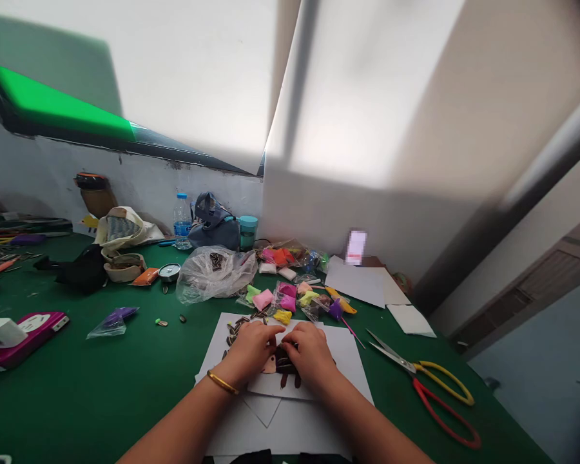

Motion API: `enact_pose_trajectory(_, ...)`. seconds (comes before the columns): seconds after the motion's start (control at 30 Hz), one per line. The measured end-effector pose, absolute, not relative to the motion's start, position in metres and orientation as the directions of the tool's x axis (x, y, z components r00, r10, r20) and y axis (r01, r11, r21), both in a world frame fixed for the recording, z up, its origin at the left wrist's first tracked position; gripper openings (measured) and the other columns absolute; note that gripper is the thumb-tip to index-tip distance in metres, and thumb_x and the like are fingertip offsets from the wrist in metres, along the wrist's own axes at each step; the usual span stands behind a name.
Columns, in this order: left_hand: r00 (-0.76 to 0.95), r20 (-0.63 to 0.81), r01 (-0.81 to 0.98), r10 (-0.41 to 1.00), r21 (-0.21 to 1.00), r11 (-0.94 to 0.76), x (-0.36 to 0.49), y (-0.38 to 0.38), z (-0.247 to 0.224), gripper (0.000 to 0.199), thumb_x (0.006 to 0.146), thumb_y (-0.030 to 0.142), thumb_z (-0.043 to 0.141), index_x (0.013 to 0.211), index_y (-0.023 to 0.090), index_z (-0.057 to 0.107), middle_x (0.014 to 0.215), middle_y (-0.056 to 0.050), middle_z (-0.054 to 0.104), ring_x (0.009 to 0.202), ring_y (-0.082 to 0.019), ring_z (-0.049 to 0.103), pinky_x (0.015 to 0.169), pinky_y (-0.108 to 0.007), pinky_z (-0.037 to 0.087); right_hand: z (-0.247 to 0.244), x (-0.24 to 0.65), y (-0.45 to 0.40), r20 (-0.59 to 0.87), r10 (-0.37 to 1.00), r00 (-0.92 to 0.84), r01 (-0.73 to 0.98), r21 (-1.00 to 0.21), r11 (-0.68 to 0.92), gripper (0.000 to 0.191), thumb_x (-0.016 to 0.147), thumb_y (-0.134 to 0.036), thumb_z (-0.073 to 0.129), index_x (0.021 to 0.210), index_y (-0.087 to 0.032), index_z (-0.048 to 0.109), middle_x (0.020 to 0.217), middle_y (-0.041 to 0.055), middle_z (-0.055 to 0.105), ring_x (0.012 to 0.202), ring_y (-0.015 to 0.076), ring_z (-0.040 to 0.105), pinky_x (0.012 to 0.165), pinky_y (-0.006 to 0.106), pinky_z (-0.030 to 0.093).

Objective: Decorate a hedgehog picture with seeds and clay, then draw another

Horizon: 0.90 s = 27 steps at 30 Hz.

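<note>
A small animal figure (284, 365) lies on white paper (265, 386), with a dark body, a peach face bearing an eye dot, and brown legs. The body looks covered in sunflower seeds. My left hand (252, 348) is at the figure's left side, its fingers bent together over the top. From the right, my right hand (312, 353) has thumb and fingers pinched at the dark body. Whatever sits between the fingertips of either hand is hidden. Loose sunflower seeds (232, 332) are scattered beside my left hand. Yellow clay (283, 316) sits just beyond the hands.
Red-and-yellow-handled scissors (413, 368) lie open at right. Packets of coloured clay (287, 293) and a clear plastic bag (217, 274) stand behind the paper. Further back are a water bottle (182, 222) and a teal-lidded cup (248, 233). A magenta case (33, 335) lies left.
</note>
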State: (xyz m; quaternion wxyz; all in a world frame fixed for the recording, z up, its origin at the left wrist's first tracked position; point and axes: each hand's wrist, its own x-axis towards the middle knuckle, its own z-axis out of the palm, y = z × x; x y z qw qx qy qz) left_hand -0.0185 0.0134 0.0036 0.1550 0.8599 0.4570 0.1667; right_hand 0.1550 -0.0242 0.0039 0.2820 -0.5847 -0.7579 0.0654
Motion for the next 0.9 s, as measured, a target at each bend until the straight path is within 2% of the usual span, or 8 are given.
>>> enact_pose_trajectory(0.2,0.526,0.165,0.724,0.834,0.427,-0.542,-0.02,0.013,0.003,0.046,0.079,0.011,0.062,0.119,0.031,0.069,0.09,0.001,0.076,0.092,-0.022,0.063,0.082,-0.034,0.039,0.002,0.162,-0.026,0.366,0.918,-0.151,0.843,-0.437,0.313,0.021,0.089,-0.02,0.061,0.082,-0.03,0.078,0.084,0.002,0.068,0.086,0.0215,0.061,0.076,0.034,0.039)
enact_pose_trajectory(0.3,0.529,0.162,0.724,0.833,0.425,-0.543,-0.02,0.012,0.004,0.045,0.078,0.01,0.064,0.118,0.03,0.069,0.09,0.001,0.077,0.092,-0.022,0.063,0.082,-0.034,0.039,0.0,0.17,-0.026,0.368,0.923,-0.113,0.832,-0.473,0.291,0.02,0.091,-0.022,0.06,0.089,-0.03,0.078,0.085,0.0024,0.068,0.09,0.022,0.062,0.078,0.034,0.039)
enact_pose_trajectory(0.43,0.52,0.177,0.715,0.835,0.445,-0.54,-0.023,0.014,0.003,0.04,0.08,0.011,0.065,0.115,0.029,0.07,0.092,0.001,0.077,0.093,-0.022,0.064,0.084,-0.033,0.04,-0.003,0.182,-0.025,0.385,0.919,-0.081,0.798,-0.528,0.291,0.022,0.093,-0.025,0.056,0.088,-0.028,0.078,0.087,0.0037,0.068,0.089,0.0218,0.061,0.079,0.034,0.041)
enact_pose_trajectory(0.5,0.472,0.202,0.712,0.858,0.487,-0.506,-0.027,0.019,0.003,0.035,0.083,0.012,0.063,0.113,0.027,0.071,0.097,0.0,0.076,0.095,-0.021,0.065,0.085,-0.032,0.041,-0.004,0.188,-0.025,0.388,0.92,-0.05,0.774,-0.567,0.281,0.024,0.094,-0.027,0.054,0.087,-0.027,0.077,0.089,0.0047,0.068,0.088,0.022,0.061,0.078,0.034,0.043)
enact_pose_trajectory(0.63,0.257,0.276,0.748,0.926,0.55,-0.371,-0.042,0.031,0.006,0.025,0.09,0.016,0.054,0.107,0.023,0.072,0.109,-0.004,0.073,0.101,-0.019,0.064,0.087,-0.029,0.043,-0.007,0.198,-0.025,0.37,0.928,0.035,0.705,-0.668,0.24,0.028,0.095,-0.031,0.051,0.085,-0.024,0.076,0.091,0.0062,0.068,0.091,0.023,0.061,0.079,0.035,0.046)
enact_pose_trajectory(0.73,0.187,0.245,0.814,0.951,0.503,-0.29,-0.051,0.035,0.011,0.021,0.091,0.021,0.055,0.101,0.025,0.073,0.106,-0.003,0.071,0.101,-0.02,0.063,0.083,-0.029,0.043,-0.01,0.201,-0.024,0.352,0.934,0.066,0.67,-0.709,0.22,0.03,0.095,-0.035,0.05,0.084,-0.023,0.076,0.092,0.0068,0.068,0.092,0.0234,0.062,0.082,0.035,0.046)
enact_pose_trajectory(0.83,0.231,0.156,0.873,0.96,0.402,-0.275,-0.053,0.033,0.013,0.017,0.086,0.026,0.063,0.099,0.03,0.074,0.105,-0.002,0.069,0.103,-0.023,0.061,0.083,-0.032,0.041,-0.012,0.202,-0.023,0.317,0.945,0.084,0.65,-0.736,0.189,0.032,0.095,-0.036,0.049,0.085,-0.022,0.076,0.092,0.007,0.067,0.093,0.0232,0.062,0.083,0.034,0.047)
enact_pose_trajectory(0.9,0.263,0.133,0.894,0.956,0.34,-0.293,-0.051,0.03,0.012,0.023,0.083,0.028,0.068,0.104,0.032,0.074,0.107,-0.002,0.067,0.105,-0.025,0.06,0.085,-0.035,0.041,-0.014,0.202,-0.021,0.306,0.948,0.09,0.639,-0.748,0.18,0.031,0.094,-0.036,0.049,0.086,-0.022,0.076,0.093,0.0071,0.068,0.093,0.0231,0.062,0.083,0.034,0.047)
